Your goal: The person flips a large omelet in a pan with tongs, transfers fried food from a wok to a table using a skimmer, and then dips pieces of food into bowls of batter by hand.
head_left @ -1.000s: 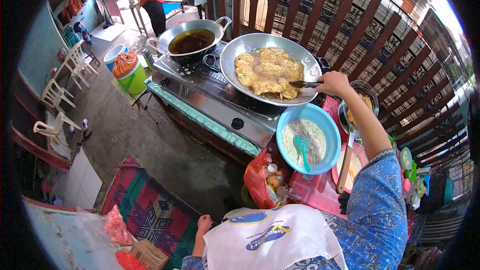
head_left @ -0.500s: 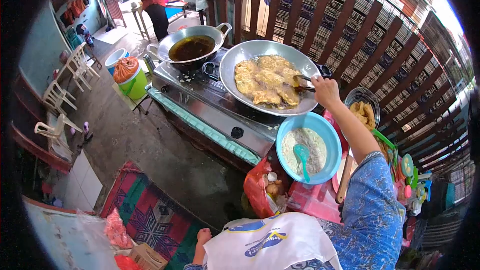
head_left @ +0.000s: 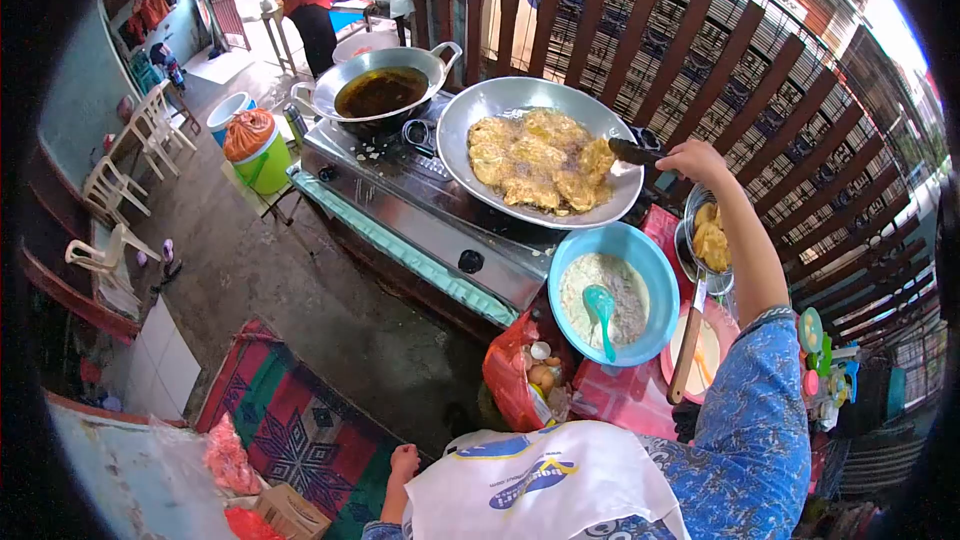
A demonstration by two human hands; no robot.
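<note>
My right hand (head_left: 697, 162) is closed around dark tongs (head_left: 637, 151) at the right rim of a wide metal wok (head_left: 457, 155). The tongs' tips grip a golden fried fritter (head_left: 597, 159), raised at the edge of the oil. Several more battered fritters (head_left: 530, 155) lie close together in the bubbling oil. Low beside the white apron (head_left: 540, 485), my left hand (head_left: 403, 462) hangs with its fingers curled in; I see nothing in it. Below the wok stands a light-blue basin (head_left: 668, 315) of whitish batter with a teal ladle (head_left: 600, 312) in it.
A second wok (head_left: 325, 100) of dark oil sits on the stove (head_left: 430, 250). Right of the basin are a wire strainer (head_left: 709, 240) of fried pieces and a pink bowl (head_left: 722, 325). A red bag (head_left: 505, 365) holds eggs. A wooden fence (head_left: 690, 35) rises behind; a person (head_left: 312, 0) stands beyond.
My right hand has moved right and slightly up, lifting a fritter with the tongs towards the wok's right edge. The strainer shows more fully. My left hand stays low.
</note>
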